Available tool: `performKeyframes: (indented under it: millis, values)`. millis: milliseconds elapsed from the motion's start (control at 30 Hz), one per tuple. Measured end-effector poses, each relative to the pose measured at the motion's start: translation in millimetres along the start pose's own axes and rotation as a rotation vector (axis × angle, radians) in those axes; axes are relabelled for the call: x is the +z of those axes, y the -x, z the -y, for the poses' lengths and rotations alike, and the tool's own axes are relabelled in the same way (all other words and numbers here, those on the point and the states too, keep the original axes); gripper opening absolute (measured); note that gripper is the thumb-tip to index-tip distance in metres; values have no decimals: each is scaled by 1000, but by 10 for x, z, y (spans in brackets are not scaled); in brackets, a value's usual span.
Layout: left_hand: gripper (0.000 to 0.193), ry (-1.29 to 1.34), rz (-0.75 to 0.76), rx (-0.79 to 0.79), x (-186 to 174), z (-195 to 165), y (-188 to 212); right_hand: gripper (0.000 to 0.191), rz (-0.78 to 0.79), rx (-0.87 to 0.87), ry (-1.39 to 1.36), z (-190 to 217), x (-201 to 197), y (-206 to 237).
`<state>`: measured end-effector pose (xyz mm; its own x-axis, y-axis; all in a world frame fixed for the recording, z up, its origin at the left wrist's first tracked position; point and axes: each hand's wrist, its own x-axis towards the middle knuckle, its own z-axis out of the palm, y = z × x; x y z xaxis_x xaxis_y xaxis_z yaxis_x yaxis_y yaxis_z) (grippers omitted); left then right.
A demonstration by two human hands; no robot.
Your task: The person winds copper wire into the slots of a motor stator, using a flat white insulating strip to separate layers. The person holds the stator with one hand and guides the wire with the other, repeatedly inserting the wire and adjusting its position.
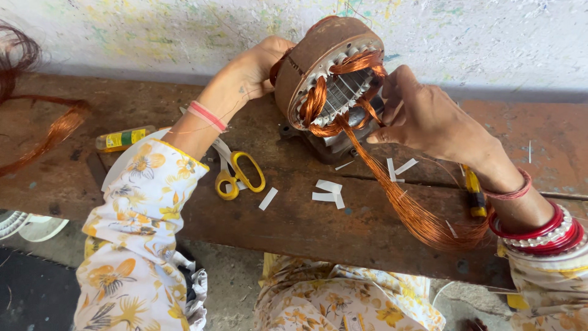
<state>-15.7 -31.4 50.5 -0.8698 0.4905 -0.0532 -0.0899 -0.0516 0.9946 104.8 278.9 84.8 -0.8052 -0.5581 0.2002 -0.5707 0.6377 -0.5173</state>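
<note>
Left hand [254, 70] reaches up from a floral sleeve, wrist bent back, palm cupped round the far side of the stator [327, 70]; fingers hidden behind it, so how tightly it grips cannot be told. Thin pink bands at that wrist.

Right hand [422, 116] comes in from the right, fingers drawn together, pinching the copper wire [404, 202] just where it leaves the stator's open face. Red and white bangles on that forearm.

Stator: round, rusty brown, tipped on edge at the back of the table [294, 227], close to the paint-flecked wall, open face turned toward the wearer. Copper coils loop through its slots. From the pinch, a loose bundle of wire trails down and right across the table toward the right wrist.

On the table: yellow-handled scissors [239, 175] below the left forearm; small white paper strips [327, 191] scattered in front of the stator. A small yellow bottle [122, 139] with a green and red label lies on its side at left. A yellow-handled tool [473, 193] lies under the right wrist. More copper wire [52, 132] lies coiled at far left.
</note>
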Motion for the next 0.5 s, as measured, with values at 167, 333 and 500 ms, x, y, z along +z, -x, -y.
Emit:
performKeyframes:
  millis: [167, 333, 500]
  values:
    - [42, 154, 165, -24, -14, -136, 44, 44, 17, 145, -60, 120, 6, 47]
    - [49, 207, 162, -116, -16, -83, -130, 22, -56, 104, -24, 157, 63, 176]
    - [30, 257, 346, 99, -120, 217, -349, 12, -297, -62, 123, 53, 211, 307]
